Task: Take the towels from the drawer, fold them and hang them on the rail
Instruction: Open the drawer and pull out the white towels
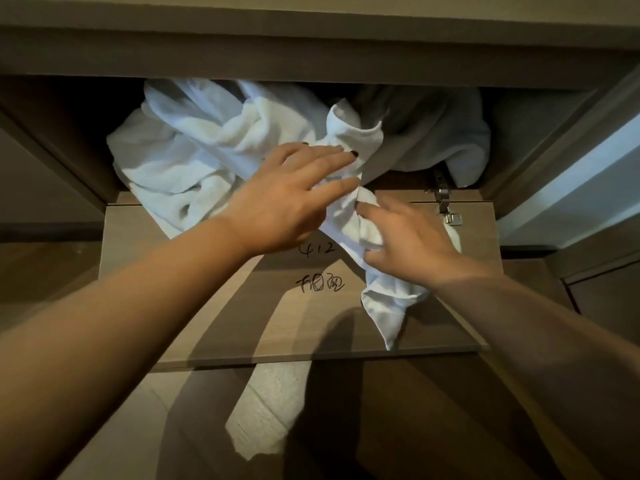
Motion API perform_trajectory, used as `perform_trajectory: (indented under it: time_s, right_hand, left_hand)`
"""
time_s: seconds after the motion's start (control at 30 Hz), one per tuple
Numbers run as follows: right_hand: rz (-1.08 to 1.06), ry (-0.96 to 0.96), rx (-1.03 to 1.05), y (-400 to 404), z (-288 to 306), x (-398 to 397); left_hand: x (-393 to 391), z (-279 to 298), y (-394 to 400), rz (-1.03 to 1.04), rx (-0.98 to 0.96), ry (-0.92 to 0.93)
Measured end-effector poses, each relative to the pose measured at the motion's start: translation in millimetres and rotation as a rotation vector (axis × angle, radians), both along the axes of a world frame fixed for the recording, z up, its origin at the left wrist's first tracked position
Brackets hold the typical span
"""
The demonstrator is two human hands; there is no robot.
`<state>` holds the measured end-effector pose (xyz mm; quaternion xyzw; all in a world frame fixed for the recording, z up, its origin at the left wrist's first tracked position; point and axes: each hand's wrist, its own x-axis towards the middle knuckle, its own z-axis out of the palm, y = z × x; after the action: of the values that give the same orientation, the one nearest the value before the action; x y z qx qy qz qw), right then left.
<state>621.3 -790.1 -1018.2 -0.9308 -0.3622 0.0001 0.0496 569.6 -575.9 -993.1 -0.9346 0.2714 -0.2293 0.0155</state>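
Observation:
A heap of crumpled white towels (194,147) fills the open compartment (69,140), with a darker grey towel (436,140) behind on the right. One white towel (349,133) runs twisted from the heap out over the lowered door flap (242,306), its end (384,313) lying on the flap. My left hand (287,199) lies over this towel with fingers spread and mostly straight. My right hand (412,237) grips the twisted part of the same towel just in front of the opening. No rail is in view.
The flap hangs open toward me on a metal hinge (446,206) at its right rear and carries handwritten marks (318,268). Cabinet side walls stand left and right. Wood-look floor (277,410) lies below the flap, with a bright light patch.

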Motion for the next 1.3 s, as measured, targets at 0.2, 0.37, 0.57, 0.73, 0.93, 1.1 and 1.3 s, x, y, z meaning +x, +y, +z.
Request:
perform_trajectory:
  time_s: [0.2, 0.37, 0.57, 0.73, 0.93, 1.1, 1.3]
  right_hand:
    - [0.04, -0.007, 0.04, 1.5, -3.8, -14.3]
    - [0.118, -0.036, 0.151, -9.3, 22.3, -12.2]
    - [0.296, -0.185, 0.271, -4.7, 60.2, -20.5]
    - [0.373, -0.159, 0.318, -11.8, 85.1, -29.0]
    - [0.575, -0.3, 0.299, -11.5, 134.1, -37.5]
    - [0.493, -0.26, 0.076, -7.4, 152.3, -53.0]
    - [0.226, -0.207, -0.26, 42.3, 110.8, -45.2]
  left_hand:
    - [24.2, -16.4, 28.1, 0.314, 0.173, 0.36]
    - [21.5, -22.3, 41.2, 0.353, 0.173, 0.275]
    - [10.3, -13.4, 66.5, 0.361, 0.125, 0.198]
    - [5.2, -10.8, 60.9, 0.385, 0.07, 0.167]
    - [18.3, 8.4, 69.7, 0.622, 0.044, 0.218]
    - [18.3, 9.7, 73.8, 0.661, -0.033, 0.195]
    - [-12.0, -41.1, 73.0, 0.624, -0.001, 0.242]
